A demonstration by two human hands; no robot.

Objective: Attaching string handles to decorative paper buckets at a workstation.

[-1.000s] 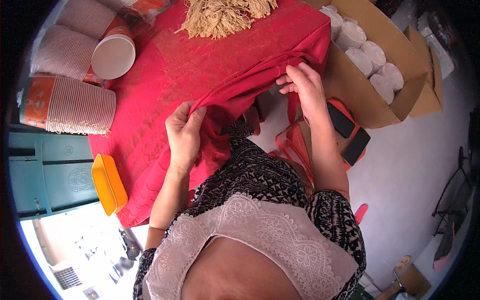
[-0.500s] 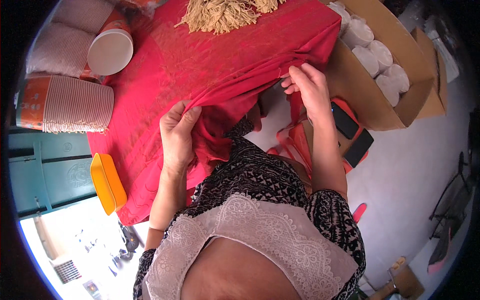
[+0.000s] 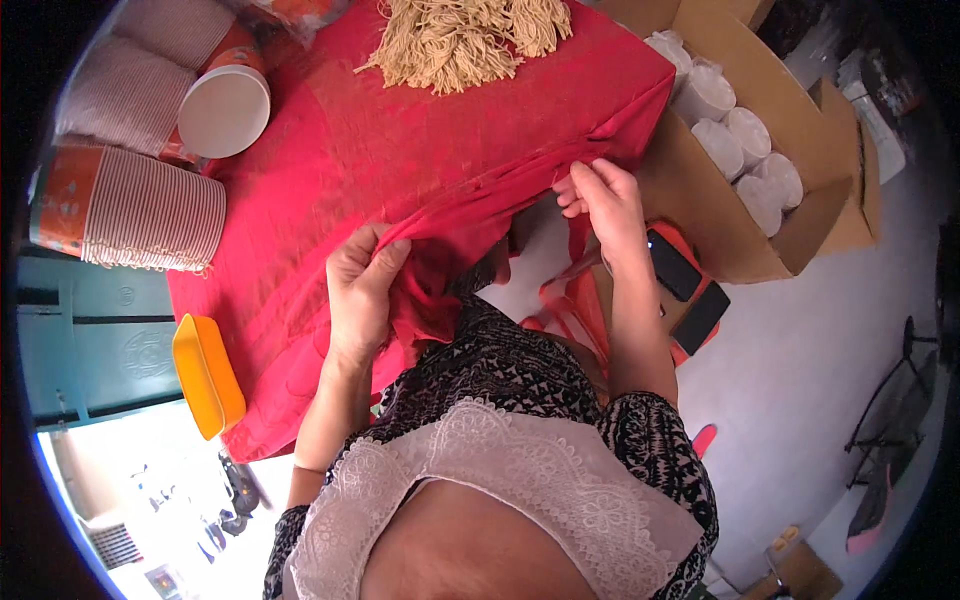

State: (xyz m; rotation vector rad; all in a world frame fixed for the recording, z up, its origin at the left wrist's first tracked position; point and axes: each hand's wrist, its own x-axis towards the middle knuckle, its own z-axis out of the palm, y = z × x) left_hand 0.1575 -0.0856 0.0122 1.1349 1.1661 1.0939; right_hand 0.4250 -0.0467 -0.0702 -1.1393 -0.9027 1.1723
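Observation:
A red cloth [image 3: 300, 180] covers the table in front of me, and its near edge is bunched into folds. My left hand [image 3: 362, 285] is closed on these folds, with the thumb on top and the gathered cloth hanging beside it. Farther right, my right hand [image 3: 605, 200] is closed in a pinch at the cloth's edge. Whatever lies between its fingertips is too small to tell. Beyond both hands, a bundle of tan strings [image 3: 450, 45] lies on the cloth.
Stacked paper cups [image 3: 150, 210] lie along the left edge, near a yellow plastic tub [image 3: 207, 375]. At the right, a cardboard box [image 3: 740, 240] holds several wrapped white rolls or cup stacks. A phone [image 3: 674, 266] and a red strapped bag [image 3: 575, 305] are below it.
The view has shifted slightly, so the table's things sit a little lower. Both hands keep their closed hold near the cloth's edge, with little other movement.

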